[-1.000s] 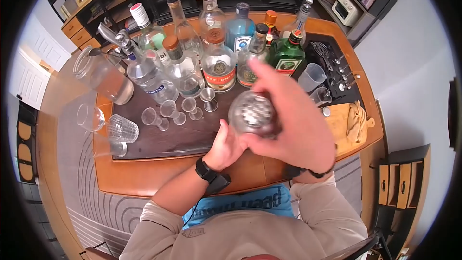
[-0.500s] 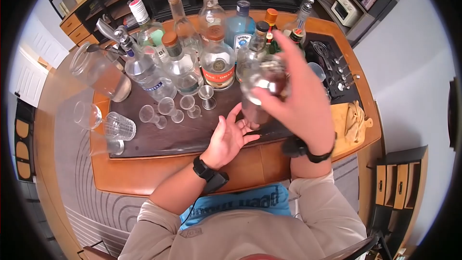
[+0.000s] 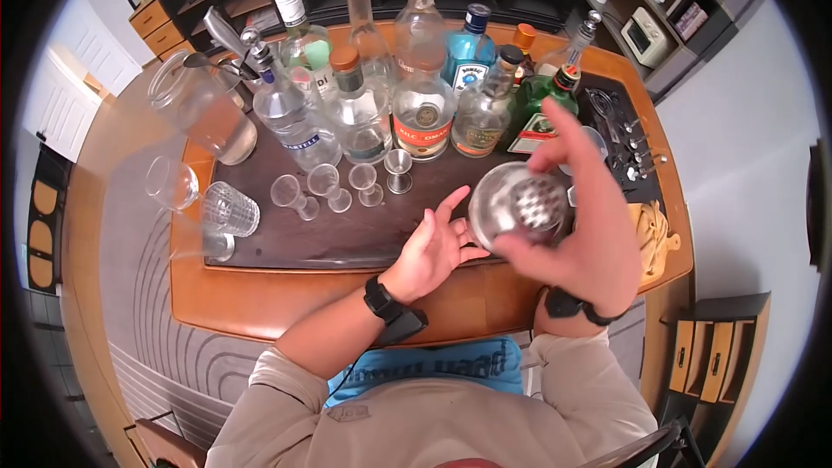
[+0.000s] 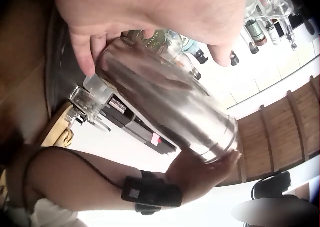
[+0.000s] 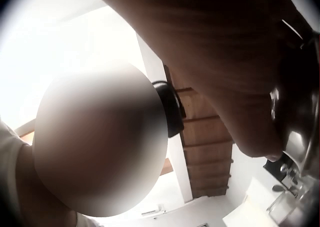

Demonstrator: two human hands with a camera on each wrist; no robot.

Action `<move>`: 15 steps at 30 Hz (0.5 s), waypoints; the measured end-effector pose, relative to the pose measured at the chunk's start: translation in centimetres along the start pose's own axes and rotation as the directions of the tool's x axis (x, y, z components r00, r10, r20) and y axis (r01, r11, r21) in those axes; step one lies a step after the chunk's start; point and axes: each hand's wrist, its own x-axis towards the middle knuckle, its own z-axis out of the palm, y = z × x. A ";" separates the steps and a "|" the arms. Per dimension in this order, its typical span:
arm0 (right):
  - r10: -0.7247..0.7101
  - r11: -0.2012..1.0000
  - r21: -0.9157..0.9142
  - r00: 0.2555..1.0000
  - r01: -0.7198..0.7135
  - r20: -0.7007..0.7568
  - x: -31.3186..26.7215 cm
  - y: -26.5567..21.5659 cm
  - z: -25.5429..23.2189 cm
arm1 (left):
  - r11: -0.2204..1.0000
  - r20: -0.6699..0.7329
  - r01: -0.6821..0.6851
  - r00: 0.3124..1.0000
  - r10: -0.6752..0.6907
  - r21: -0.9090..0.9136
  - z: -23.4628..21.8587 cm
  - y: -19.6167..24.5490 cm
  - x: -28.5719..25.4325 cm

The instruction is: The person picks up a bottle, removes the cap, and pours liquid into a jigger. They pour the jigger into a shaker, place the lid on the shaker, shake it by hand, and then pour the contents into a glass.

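A shiny metal cocktail shaker (image 3: 496, 193) is held above the near part of the table, its perforated strainer top facing the head camera. My right hand (image 3: 594, 238) grips it near the top, thumb on the near side and fingers around the far side. My left hand (image 3: 431, 251) lies palm up just left of the shaker, fingers spread and fairly straight, fingertips at its lower side. In the left wrist view the shaker's long body (image 4: 170, 99) slants between both hands, with the left fingers (image 4: 82, 54) beside its base. The right wrist view shows mostly dark palm.
Several bottles (image 3: 423, 113) crowd the back of the dark mat. In front of them stand small glass jiggers (image 3: 323, 182) and a metal jigger (image 3: 399, 169). Left are a pitcher (image 3: 234, 139) and a ribbed glass (image 3: 231, 208). A wooden board (image 3: 667, 251) lies at right.
The shaker swings in my right hand, its strainer top turning away and then back toward the head camera. My left hand's fingers have opened out. The head view has shifted slightly.
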 end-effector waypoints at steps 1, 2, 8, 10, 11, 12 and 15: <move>-0.065 0.998 -0.008 0.997 0.065 0.038 0.2 -0.4 0.8 | 1.000 -0.041 0.005 0.999 -0.005 0.008 1.0 0.4 0.0; -0.125 0.992 -0.013 0.990 0.126 0.072 0.3 -0.7 1.4 | 1.000 -0.046 0.008 0.999 -0.007 0.011 0.8 0.3 0.1; 0.105 0.993 -0.047 0.989 -0.110 -0.103 0.7 0.8 0.5 | 1.000 0.002 0.022 1.000 -0.022 0.013 -2.1 -0.6 0.1; -0.059 0.996 -0.059 0.996 0.062 0.060 -0.2 -0.3 -0.4 | 1.000 -0.024 0.012 1.000 -0.013 -0.003 -0.2 0.0 -0.1; -0.095 0.994 -0.042 0.994 0.097 0.052 -0.6 -0.7 0.7 | 1.000 -0.036 0.015 0.999 -0.016 -0.022 0.5 0.1 -0.1; -0.129 0.987 -0.083 0.990 0.134 0.063 -0.2 -1.2 1.6 | 1.000 -0.031 0.023 0.999 -0.023 -0.019 0.4 0.1 0.0; -0.162 0.979 -0.120 0.987 0.162 0.009 0.9 0.2 2.2 | 0.999 0.011 0.002 1.000 -0.003 0.044 -1.5 -1.0 0.2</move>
